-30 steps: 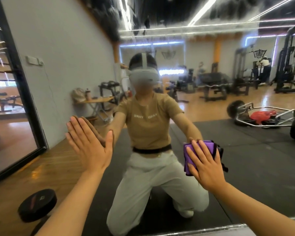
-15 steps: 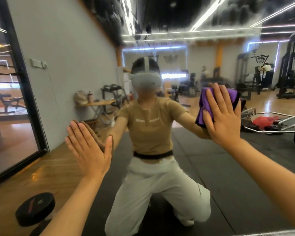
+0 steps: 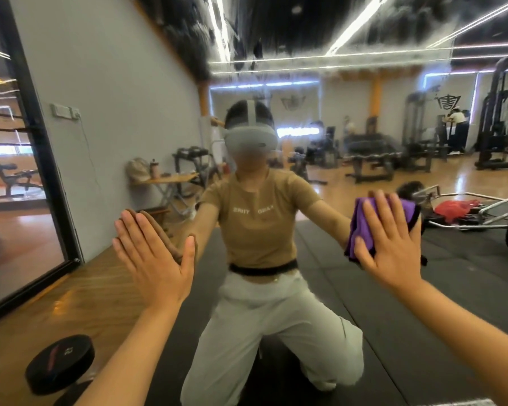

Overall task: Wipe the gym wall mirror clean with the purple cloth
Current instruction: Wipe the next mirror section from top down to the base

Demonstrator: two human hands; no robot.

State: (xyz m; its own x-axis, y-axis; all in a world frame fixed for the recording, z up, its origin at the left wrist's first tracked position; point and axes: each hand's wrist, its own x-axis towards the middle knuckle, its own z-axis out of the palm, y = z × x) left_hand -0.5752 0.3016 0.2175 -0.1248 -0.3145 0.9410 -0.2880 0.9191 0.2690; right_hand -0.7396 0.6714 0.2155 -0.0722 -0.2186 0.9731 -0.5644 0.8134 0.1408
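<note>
1. The left hand [image 3: 156, 259] lies flat against the mirror [image 3: 115, 118], fingers [image 3: 135, 232] straight and close together, thumb up beside them, holding nothing.
2. The right hand [image 3: 390, 244] presses the purple cloth [image 3: 359, 230] against the glass with straight, slightly spread fingers (the palm covers most of the cloth, so only its left side and upper right corner show).
3. The cloth sits bunched between palm and mirror, to the right of the reflected person [image 3: 258, 230] and about level with the reflected chest.
4. The reflection shows the person kneeling on a dark floor mat [image 3: 364, 303], both arms reaching forward to meet the real hands at the glass.
5. A black weight plate [image 3: 60, 363] lies low on the left on the wooden floor.
6. Reflected farther back, a small folding bench [image 3: 170, 180] carries a cap and a bottle, and a metal bar frame [image 3: 464, 212] with something red on it lies on the right.
</note>
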